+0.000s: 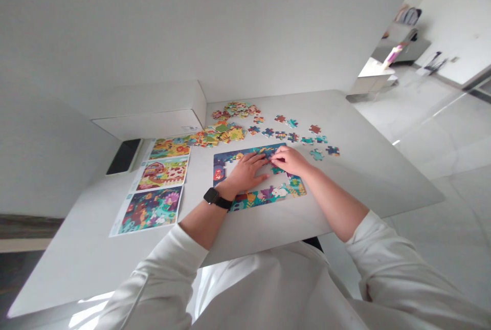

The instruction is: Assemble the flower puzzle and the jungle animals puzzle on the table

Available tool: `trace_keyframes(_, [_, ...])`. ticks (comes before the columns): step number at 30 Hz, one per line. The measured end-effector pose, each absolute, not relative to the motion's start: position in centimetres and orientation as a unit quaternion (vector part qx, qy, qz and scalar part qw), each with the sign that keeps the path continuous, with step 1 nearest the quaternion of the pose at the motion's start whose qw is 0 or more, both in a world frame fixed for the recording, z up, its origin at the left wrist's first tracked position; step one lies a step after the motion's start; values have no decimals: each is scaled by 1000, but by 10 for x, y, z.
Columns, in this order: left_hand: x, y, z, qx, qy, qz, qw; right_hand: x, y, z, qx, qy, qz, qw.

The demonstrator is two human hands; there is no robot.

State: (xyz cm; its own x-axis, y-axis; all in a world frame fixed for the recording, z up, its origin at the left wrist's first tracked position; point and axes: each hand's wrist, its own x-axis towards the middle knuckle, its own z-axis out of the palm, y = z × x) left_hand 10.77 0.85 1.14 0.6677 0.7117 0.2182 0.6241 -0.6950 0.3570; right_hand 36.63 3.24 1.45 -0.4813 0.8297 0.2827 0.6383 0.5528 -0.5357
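Observation:
A partly assembled jigsaw puzzle [280,192] lies on the table, its border joined around a gap in the middle. My left hand [245,171], with a black watch on the wrist, rests flat over it, fingers stretched toward the upper edge. At the upper right inside the border, my right hand [289,160] pinches a jigsaw piece, mostly hidden by the fingers. The fingertips of both hands nearly meet there. Teal pieces [276,170] show below my right hand. A white rabbit is visible along the lower border.
Loose dark and teal pieces [292,137] are scattered beyond the puzzle. Yellow and multicoloured pieces [224,134] lie heaped near a white box [153,123]. Three picture sheets [151,210] and a dark-screened phone [125,156] are at left. The wall borders the table's far side.

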Motion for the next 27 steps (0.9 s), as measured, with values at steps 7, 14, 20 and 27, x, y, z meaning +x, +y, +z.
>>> trace_keyframes(7, [106, 9, 12, 902, 377, 162, 136, 366, 32, 16, -436, -846, 172, 252])
trace_keyframes(14, [104, 9, 14, 904, 367, 158, 152, 366, 32, 20, -439, -850, 169, 235])
trace_keyframes(20, [72, 10, 69, 841, 395, 310, 202, 365, 30, 23, -443, -847, 183, 229])
trace_keyframes(27, [29, 3, 87, 762, 469, 364, 258, 365, 29, 28, -438, -846, 197, 232])
